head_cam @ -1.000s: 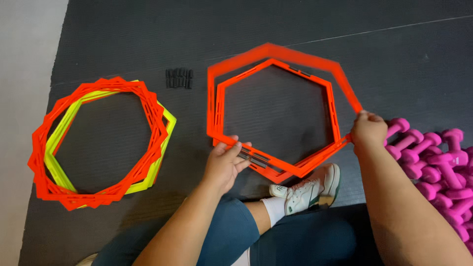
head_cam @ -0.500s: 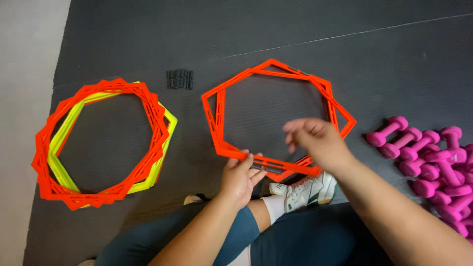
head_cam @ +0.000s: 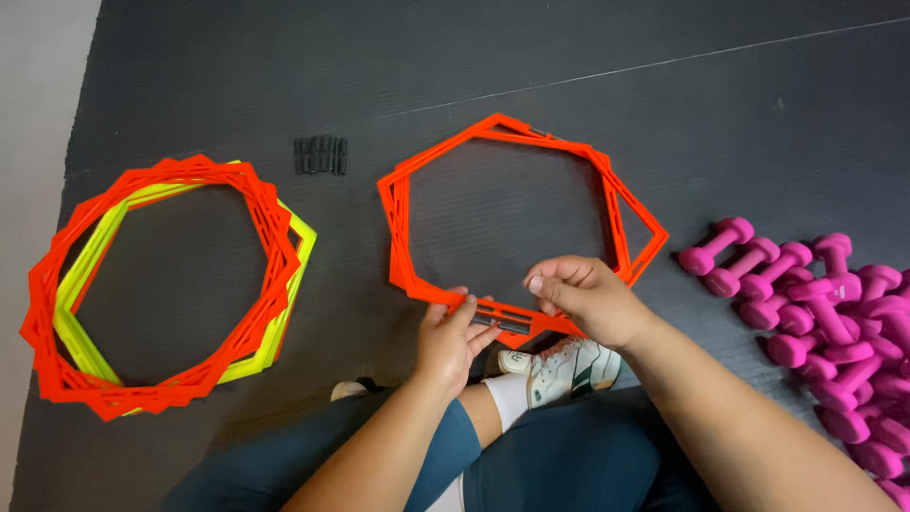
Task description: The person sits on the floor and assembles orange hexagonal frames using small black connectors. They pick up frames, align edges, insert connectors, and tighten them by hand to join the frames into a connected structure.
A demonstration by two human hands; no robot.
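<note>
Right hand [head_cam: 590, 299] moved in from ring's 3 o'clock corner to near edge, fingers pinched on black clip [head_cam: 502, 320]. Left hand [head_cam: 453, 332] clamps orange hexagon rings [head_cam: 406, 223], floor centre. Risk: loosely aligned rings slip, clip misseats.

A single head-worn camera is looking steeply down from close above at the seated person's own hands, lap and the dark floor mat [head_cam: 588, 57] spreading out ahead of them.
</note>
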